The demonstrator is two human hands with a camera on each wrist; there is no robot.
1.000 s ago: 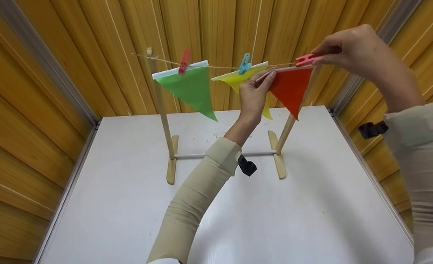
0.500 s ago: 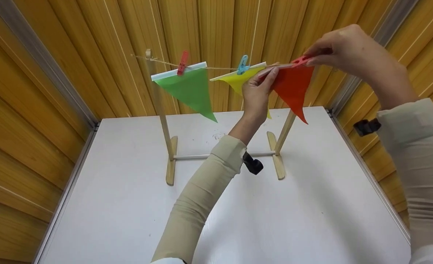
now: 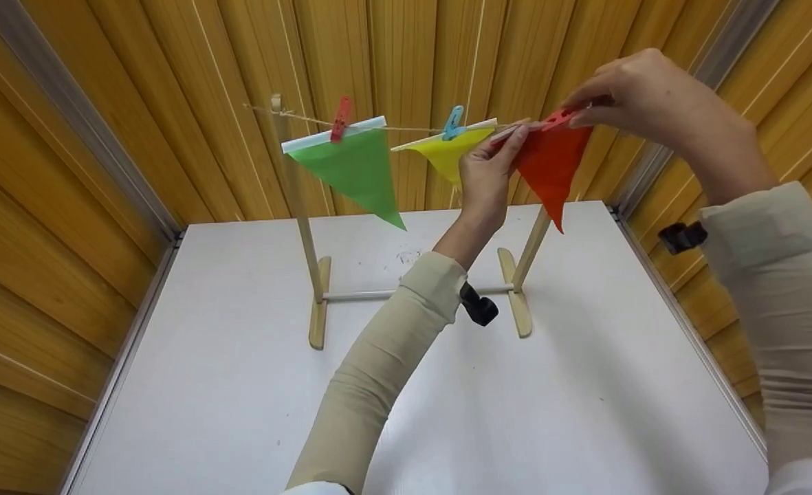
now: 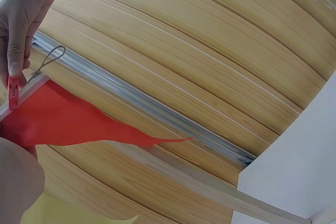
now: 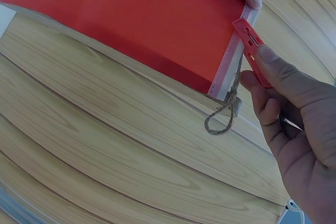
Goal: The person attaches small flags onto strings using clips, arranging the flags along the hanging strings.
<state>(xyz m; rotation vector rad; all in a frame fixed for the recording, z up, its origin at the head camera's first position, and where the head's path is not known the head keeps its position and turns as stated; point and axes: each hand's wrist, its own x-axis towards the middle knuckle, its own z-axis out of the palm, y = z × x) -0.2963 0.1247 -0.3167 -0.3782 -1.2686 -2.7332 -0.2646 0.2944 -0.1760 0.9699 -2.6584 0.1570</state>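
My left hand [image 3: 486, 180] pinches the left end of a red pennant's white top edge, thumb in front. The red pennant [image 3: 553, 161] hangs point down at the string's right part. With thumb and fingers my right hand [image 3: 653, 103] pinches a red clothespin [image 3: 558, 119]. In the right wrist view the clothespin's [image 5: 252, 51] tip lies over the pennant's white band [image 5: 231, 69], near the string; whether it bites on both cannot be told. To the left, a yellow pennant [image 3: 443, 159] hangs under a blue clothespin [image 3: 454, 122], partly hidden by my left hand.
A green pennant [image 3: 357, 165] hangs from another red clothespin [image 3: 340, 119] at the left. The string [image 3: 412, 129] runs between posts of a wooden stand [image 3: 304, 234] on a white table [image 3: 227, 385]. A loop of string [image 5: 220, 124] dangles by the right post. Wood-patterned walls surround the table.
My right hand has moved slightly left with the red clothespin, which now tilts over the red pennant's top edge. My left hand keeps its pinch; the pennant's tip has swung a little.
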